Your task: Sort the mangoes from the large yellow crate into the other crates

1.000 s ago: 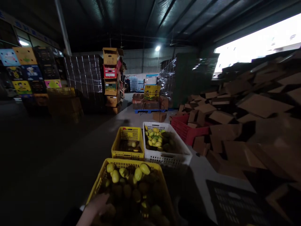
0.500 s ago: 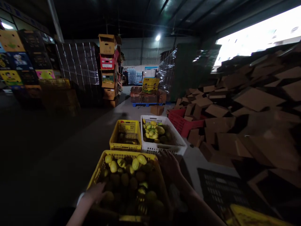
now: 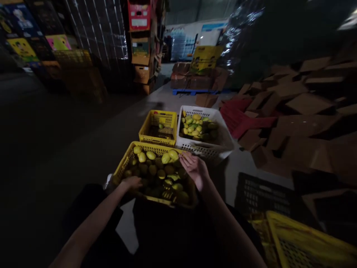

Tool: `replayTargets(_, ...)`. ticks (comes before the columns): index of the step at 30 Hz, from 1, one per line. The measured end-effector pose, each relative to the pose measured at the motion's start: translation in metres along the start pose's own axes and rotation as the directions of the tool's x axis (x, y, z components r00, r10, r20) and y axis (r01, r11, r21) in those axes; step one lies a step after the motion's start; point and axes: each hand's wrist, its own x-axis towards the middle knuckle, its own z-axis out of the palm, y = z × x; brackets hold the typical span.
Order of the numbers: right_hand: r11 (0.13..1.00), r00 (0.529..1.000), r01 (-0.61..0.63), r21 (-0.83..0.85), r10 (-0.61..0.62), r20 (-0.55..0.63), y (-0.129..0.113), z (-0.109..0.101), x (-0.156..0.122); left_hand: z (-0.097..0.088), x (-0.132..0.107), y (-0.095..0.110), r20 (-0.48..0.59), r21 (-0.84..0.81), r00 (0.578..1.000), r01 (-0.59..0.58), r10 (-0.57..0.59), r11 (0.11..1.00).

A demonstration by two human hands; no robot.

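In front of me stands a yellow plastic crate [image 3: 122, 160] filled with yellow and greenish lemons [image 3: 152, 170], many of them in shadow. My left hand [image 3: 133, 182] reaches over the crate's left side, close above the lemons; its fingers are dark and blurred, so a grip cannot be made out. At the crate's far right corner is my right hand [image 3: 193, 167], fingers stretched out beside a lemon [image 3: 173, 154], with nothing plainly held. A white crate [image 3: 227, 139] of lemons sits behind to the right. Beside it, a smaller yellow crate [image 3: 143, 132] has a green lemon [image 3: 161, 126] inside.
A red crate [image 3: 237, 118] and a large heap of cardboard boxes [image 3: 306, 104] lie to the right. Near me on that side are a dark crate [image 3: 264, 193] and another yellow crate [image 3: 301, 238]. A blue pallet [image 3: 192, 92] with boxes stands farther back.
The view has tipped downward, so the crates sit higher in the picture. My right hand has turned, its fingers now pointing left over the corner. A green lemon now shows in the back yellow crate.
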Motion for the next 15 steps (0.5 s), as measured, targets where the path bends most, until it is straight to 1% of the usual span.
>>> replayTargets(3,0.998,0.998,0.049,0.041,-0.051,0.049,-0.008,0.005,-0.006,0.024,0.003,0.001,0.036,-0.005,0.994,0.107,-0.107,0.994)
replayTargets(5,0.998,0.996,0.043,0.049,-0.047,0.069,-0.012,0.008,-0.013,0.032,0.003,-0.002,0.059,-0.006,0.987,0.151,-0.15,0.989)
replayTargets(7,0.999,0.998,0.011,0.052,-0.015,0.065,-0.015,0.012,-0.019,0.034,0.006,-0.007,0.069,0.007,0.983,0.173,-0.173,0.985)
replayTargets(8,0.998,0.999,-0.007,0.064,0.004,0.041,-0.017,0.014,-0.021,0.034,0.008,-0.01,0.06,0.02,0.981,0.182,-0.183,0.983)
replayTargets(11,0.989,0.998,-0.037,0.143,0.043,-0.041,-0.02,0.023,-0.026,0.032,0.02,-0.015,-0.011,0.069,0.977,0.212,-0.212,0.975)
replayTargets(13,0.983,1.0,-0.02,0.184,0.02,0.002,-0.022,0.029,-0.028,0.034,0.03,-0.017,-0.054,0.108,0.972,0.235,-0.231,0.966)
replayTargets(15,0.98,0.996,0.004,0.2,-0.022,0.091,-0.023,0.032,-0.029,0.037,0.039,-0.018,-0.043,0.149,0.969,0.247,-0.243,0.957)
